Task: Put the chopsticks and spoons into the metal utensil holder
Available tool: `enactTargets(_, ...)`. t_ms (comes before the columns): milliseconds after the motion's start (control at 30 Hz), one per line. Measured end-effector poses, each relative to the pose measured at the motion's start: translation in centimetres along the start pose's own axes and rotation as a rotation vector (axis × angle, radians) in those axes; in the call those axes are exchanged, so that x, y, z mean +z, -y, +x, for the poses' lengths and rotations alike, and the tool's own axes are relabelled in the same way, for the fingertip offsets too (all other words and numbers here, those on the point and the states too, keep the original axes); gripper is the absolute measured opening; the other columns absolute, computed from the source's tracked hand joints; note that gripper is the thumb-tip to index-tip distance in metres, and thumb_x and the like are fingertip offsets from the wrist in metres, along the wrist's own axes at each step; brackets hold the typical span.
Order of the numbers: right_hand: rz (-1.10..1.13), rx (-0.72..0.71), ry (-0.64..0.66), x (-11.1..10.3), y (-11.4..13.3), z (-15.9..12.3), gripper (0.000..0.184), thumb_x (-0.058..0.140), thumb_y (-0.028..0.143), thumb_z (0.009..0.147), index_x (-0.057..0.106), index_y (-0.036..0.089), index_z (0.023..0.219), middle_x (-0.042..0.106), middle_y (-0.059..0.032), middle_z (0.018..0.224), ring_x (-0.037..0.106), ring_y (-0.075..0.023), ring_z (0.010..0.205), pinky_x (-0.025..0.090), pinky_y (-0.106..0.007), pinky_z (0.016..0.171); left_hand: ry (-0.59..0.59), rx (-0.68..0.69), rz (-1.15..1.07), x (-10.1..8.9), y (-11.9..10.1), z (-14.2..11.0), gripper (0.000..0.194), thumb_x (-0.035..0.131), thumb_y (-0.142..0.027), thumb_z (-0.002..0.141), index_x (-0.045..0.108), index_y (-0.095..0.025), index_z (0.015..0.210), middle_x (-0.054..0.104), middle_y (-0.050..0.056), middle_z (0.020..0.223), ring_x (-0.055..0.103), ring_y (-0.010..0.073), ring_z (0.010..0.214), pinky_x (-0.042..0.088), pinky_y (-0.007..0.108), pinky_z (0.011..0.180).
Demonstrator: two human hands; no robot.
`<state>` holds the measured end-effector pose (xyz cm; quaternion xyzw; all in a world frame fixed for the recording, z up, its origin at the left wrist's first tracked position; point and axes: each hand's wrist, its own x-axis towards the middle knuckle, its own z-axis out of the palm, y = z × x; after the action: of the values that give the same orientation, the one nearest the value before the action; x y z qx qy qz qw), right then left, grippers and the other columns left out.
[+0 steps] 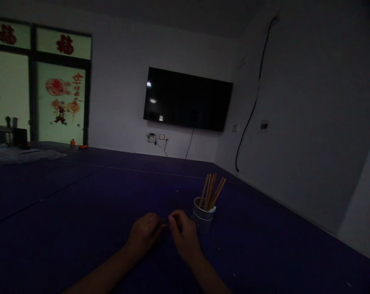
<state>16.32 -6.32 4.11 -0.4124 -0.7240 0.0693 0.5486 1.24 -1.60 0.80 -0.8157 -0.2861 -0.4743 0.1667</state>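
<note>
Low over the dark blue tabletop (pixel 89 228), my two hands are close together with a narrow gap between the fingertips. My left hand (pixel 145 232) has its fingers pressed together, pointing right. My right hand (pixel 185 234) is curled, thumb against fingers, facing the left. Whatever either pinch holds is too small and dark to make out. Just behind and right of my right hand stands a grey cup (pixel 202 220) with a pale rim. Several chopsticks (pixel 211 190) lean upright in it, fanned toward the right.
Small white specks dot the tabletop. Clear plastic sheeting (pixel 22 155), a dark box (pixel 8 134) and small orange items (pixel 83 147) lie at the far left. A wall (pixel 295 134) borders the right side. A television (pixel 187 100) hangs at the back, with cables below it.
</note>
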Motion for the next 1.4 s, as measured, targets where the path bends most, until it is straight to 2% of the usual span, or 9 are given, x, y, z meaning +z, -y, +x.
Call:
enactTargets(167, 0.034, 0.088, -0.295, -1.7, -1.0, 0.5, 0.026, 0.043, 0.042, 0.089, 0.052, 0.019, 0.081, 0.05, 0.0039, 0.06, 0.049, -0.0116, 0.052, 0.038, -0.022, 0.05, 0.038, -0.07, -0.026, 0.2, 0.2, -0.2, 0.03, 0.039, -0.036, 0.093, 0.063, -0.019, 0.09, 0.064, 0.004, 0.073, 0.06, 0.0148, 0.067, 0.046, 0.024, 0.057)
enactTargets(367, -0.184, 0.103, -0.782, -5.4, -2.2, 1.5, 0.035, 0.036, 0.052, 0.087, 0.048, 0.02, 0.081, 0.052, -0.0006, 0.069, 0.054, -0.017, 0.066, 0.041, -0.029, 0.064, 0.057, -0.08, -0.074, 0.7, 0.4, -0.6, 0.027, 0.043, -0.035, 0.092, 0.065, -0.02, 0.094, 0.066, 0.004, 0.077, 0.062, 0.015, 0.07, 0.05, 0.024, 0.061)
enactTargets(400, -0.237, 0.118, -0.841, -6.1, -2.4, 1.8, 0.037, 0.034, 0.053, 0.088, 0.047, 0.02, 0.08, 0.052, -0.0008, 0.07, 0.054, -0.0177, 0.067, 0.04, -0.029, 0.065, 0.055, -0.083, -0.078, 0.8, 0.4, -0.6, 0.027, 0.043, -0.036, 0.091, 0.065, -0.02, 0.094, 0.067, 0.005, 0.078, 0.063, 0.0152, 0.071, 0.05, 0.025, 0.061)
enactTargets(500, -0.33, 0.189, -0.908, -7.8, -3.3, 2.4, 0.039, 0.027, 0.053, 0.089, 0.047, 0.02, 0.084, 0.051, -0.0014, 0.071, 0.051, -0.019, 0.066, 0.038, -0.03, 0.063, 0.055, -0.092, -0.088, 0.8, 0.3, -0.6, 0.029, 0.043, -0.038, 0.091, 0.065, -0.02, 0.096, 0.068, 0.005, 0.081, 0.064, 0.0159, 0.074, 0.052, 0.026, 0.064)
enactTargets(633, -0.373, 0.268, -0.891, -8.7, -4.8, 2.6, 0.039, 0.024, 0.05, 0.089, 0.047, 0.02, 0.084, 0.052, -0.0029, 0.071, 0.05, -0.0201, 0.065, 0.035, -0.03, 0.061, 0.095, -0.106, -0.092, 0.7, 0.3, -0.6, 0.029, 0.043, -0.038, 0.091, 0.065, -0.02, 0.097, 0.069, 0.005, 0.082, 0.065, 0.0162, 0.074, 0.053, 0.027, 0.064)
enactTargets(800, -0.411, 0.346, -0.778, -8.5, -6.3, 2.6, 0.041, 0.022, 0.049, 0.089, 0.05, 0.019, 0.084, 0.055, -0.0047, 0.067, 0.051, -0.0209, 0.062, 0.033, -0.029, 0.058, 0.136, -0.114, -0.095, 0.7, 0.6, -0.7, 0.031, 0.042, -0.039, 0.092, 0.065, -0.02, 0.099, 0.071, 0.005, 0.084, 0.066, 0.0165, 0.075, 0.054, 0.028, 0.065)
enactTargets(967, -0.56, 0.461, -0.654, -8.2, -7.3, 2.5, 0.043, 0.02, 0.042, 0.092, 0.055, 0.017, 0.086, 0.06, -0.0075, 0.067, 0.054, -0.0211, 0.06, 0.03, -0.028, 0.055, 0.149, -0.131, -0.114, 0.7, 0.6, -0.7, 0.031, 0.042, -0.04, 0.091, 0.065, -0.02, 0.099, 0.071, 0.006, 0.088, 0.067, 0.0166, 0.078, 0.054, 0.028, 0.068)
enactTargets(1167, -0.815, 0.62, -0.425, -8.1, -7.1, 2.3, 0.043, 0.021, 0.035, 0.095, 0.059, 0.016, 0.09, 0.065, -0.0106, 0.071, 0.058, -0.0202, 0.062, 0.029, -0.027, 0.054, 0.197, -0.164, -0.147, 0.6, 0.2, -0.6, 0.029, 0.044, -0.037, 0.09, 0.066, -0.021, 0.098, 0.072, 0.005, 0.089, 0.066, 0.0165, 0.079, 0.053, 0.029, 0.071)
enactTargets(1400, -0.871, 0.698, -0.367, -7.9, -6.2, 2.2, 0.041, 0.025, 0.037, 0.094, 0.061, 0.018, 0.099, 0.068, -0.0116, 0.077, 0.062, -0.0218, 0.065, 0.032, -0.028, 0.053, 0.227, -0.169, -0.159, 0.8, 0.2, -0.7, 0.027, 0.044, -0.035, 0.089, 0.067, -0.021, 0.097, 0.072, 0.005, 0.091, 0.066, 0.0165, 0.081, 0.053, 0.029, 0.071)
